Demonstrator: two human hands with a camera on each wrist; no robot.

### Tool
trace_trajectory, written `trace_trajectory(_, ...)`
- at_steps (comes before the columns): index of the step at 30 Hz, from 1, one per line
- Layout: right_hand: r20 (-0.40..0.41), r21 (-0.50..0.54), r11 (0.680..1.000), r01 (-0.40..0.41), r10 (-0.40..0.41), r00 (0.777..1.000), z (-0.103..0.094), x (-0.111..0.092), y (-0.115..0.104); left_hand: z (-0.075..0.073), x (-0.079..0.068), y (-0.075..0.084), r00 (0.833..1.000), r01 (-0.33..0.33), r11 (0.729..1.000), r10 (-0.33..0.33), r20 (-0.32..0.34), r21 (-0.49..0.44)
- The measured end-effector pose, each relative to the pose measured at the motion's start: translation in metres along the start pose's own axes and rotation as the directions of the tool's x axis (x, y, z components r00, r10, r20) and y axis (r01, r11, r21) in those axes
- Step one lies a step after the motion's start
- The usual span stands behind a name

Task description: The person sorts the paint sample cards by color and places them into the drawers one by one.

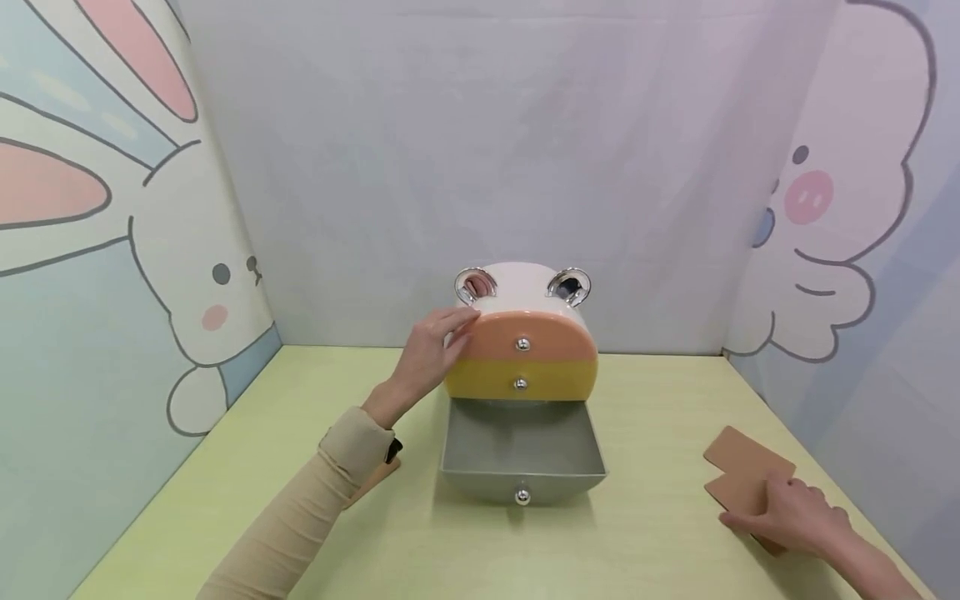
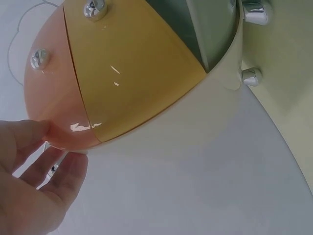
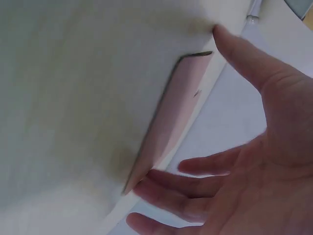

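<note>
A small drawer box (image 1: 517, 287) with a white top and two silver ear shapes stands in the middle of the table. Its orange drawer (image 1: 555, 333) and yellow drawer (image 1: 555, 379) are in, while the grey-green bottom drawer (image 1: 525, 442) is pulled out, its bare floor showing. My left hand (image 1: 431, 350) grips the box's upper left edge, thumb on the orange front (image 2: 46, 98) and fingers round the side. At the right, my right hand (image 1: 798, 512) reaches over flat brown pieces (image 1: 750, 458) that overlap. Its fingers are spread, with fingertips touching the end of one brown piece (image 3: 168, 112).
Another flat brown piece (image 1: 378, 482) lies left of the drawer box, partly hidden by my left forearm. A pale yellow-green table (image 1: 645, 542) carries everything. Cartoon-printed walls (image 1: 225, 250) rise at both sides, and a plain pale sheet (image 1: 480, 150) hangs behind.
</note>
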State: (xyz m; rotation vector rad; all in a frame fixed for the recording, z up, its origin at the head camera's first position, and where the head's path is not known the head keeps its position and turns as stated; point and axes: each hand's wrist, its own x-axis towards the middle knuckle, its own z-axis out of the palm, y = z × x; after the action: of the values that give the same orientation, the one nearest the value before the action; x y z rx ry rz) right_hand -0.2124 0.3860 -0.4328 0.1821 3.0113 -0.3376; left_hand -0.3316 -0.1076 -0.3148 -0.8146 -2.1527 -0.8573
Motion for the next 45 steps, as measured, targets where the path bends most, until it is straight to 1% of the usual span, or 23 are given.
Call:
trace_trajectory(3, -0.045, -0.022, 1.000, 0.014, -0.015, 0.999, 0.001, 0.001, 0.001, 0.000, 0.001, 0.000, 1.000, -0.001, 1.000, 0.001, -0.002, 0.000)
trace_trajectory(6, -0.059, -0.041, 0.999, 0.022, -0.025, 0.998, 0.001, 0.001, 0.001, 0.001, 0.000, -0.001, 1.000, 0.005, 1.000, -0.005, -0.001, 0.004)
trace_trajectory(9, -0.078, -0.055, 0.998, 0.036, -0.040, 0.996, 0.001, 0.002, -0.001, 0.001, 0.001, -0.001, 1.000, -0.004, 1.000, 0.004, 0.002, 0.009)
trace_trajectory(13, -0.133, -0.060, 0.994, 0.094, -0.102, 0.986, -0.004, 0.004, -0.012, 0.003, 0.001, -0.002, 1.000, -0.015, 1.000, 0.015, -0.003, 0.007)
trace_trajectory(15, -0.173, -0.060, 0.987, 0.149, -0.157, 0.972, -0.006, 0.004, -0.021, 0.003, 0.001, -0.001, 1.000, -0.009, 1.000, 0.009, -0.004, 0.008)
trace_trajectory(16, -0.196, -0.062, 0.981, 0.183, -0.192, 0.962, -0.008, 0.004, -0.026, 0.003, 0.000, -0.001, 1.000, -0.006, 1.000, 0.006, -0.004, 0.010)
trace_trajectory(20, -0.288, -0.083, 0.948, 0.309, -0.319, 0.903, -0.011, 0.003, -0.049, 0.003, -0.002, 0.001, 1.000, 0.012, 1.000, -0.012, 0.006, 0.013)
trace_trajectory(22, -0.303, -0.088, 0.930, 0.357, -0.367, 0.880, -0.014, 0.002, -0.062, 0.003, -0.002, 0.001, 1.000, 0.014, 1.000, -0.014, 0.008, 0.013)
trace_trajectory(24, -0.296, -0.083, 0.917, 0.390, -0.396, 0.869, -0.020, 0.003, -0.076, 0.003, -0.002, 0.001, 1.000, 0.017, 1.000, -0.017, 0.010, 0.012)
trace_trajectory(25, -0.288, -0.076, 0.913, 0.400, -0.404, 0.868, -0.023, 0.003, -0.082, 0.002, -0.002, 0.001, 1.000, 0.017, 1.000, -0.017, 0.010, 0.012)
trace_trajectory(30, -0.262, -0.029, 0.885, 0.465, -0.456, 0.851, -0.041, 0.003, -0.111, 0.001, -0.001, 0.002, 1.000, 0.013, 1.000, -0.013, 0.008, 0.014)
trace_trajectory(33, -0.248, -0.007, 0.872, 0.489, -0.476, 0.844, -0.047, 0.003, -0.124, 0.001, 0.000, 0.003, 1.000, 0.013, 1.000, -0.013, 0.008, 0.017)
trace_trajectory(36, -0.239, 0.008, 0.852, 0.523, -0.506, 0.829, -0.050, 0.004, -0.136, 0.001, 0.000, 0.003, 1.000, 0.013, 1.000, -0.013, 0.009, 0.022)
trace_trajectory(40, -0.269, 0.008, 0.812, 0.584, -0.560, 0.783, -0.049, 0.007, -0.149, 0.001, 0.000, 0.004, 1.000, 0.008, 1.000, -0.008, 0.008, 0.031)
trace_trajectory(42, -0.285, 0.004, 0.797, 0.604, -0.579, 0.764, -0.048, 0.009, -0.155, 0.001, 0.000, 0.004, 1.000, 0.005, 1.000, -0.005, 0.006, 0.029)
trace_trajectory(43, -0.288, 0.002, 0.789, 0.614, -0.588, 0.756, -0.048, 0.010, -0.158, 0.001, 0.000, 0.004, 1.000, 0.005, 1.000, -0.005, 0.006, 0.027)
trace_trajectory(45, -0.285, 0.001, 0.780, 0.625, -0.599, 0.748, -0.047, 0.011, -0.164, 0.000, 0.000, 0.005, 1.000, 0.006, 1.000, -0.007, 0.005, 0.021)
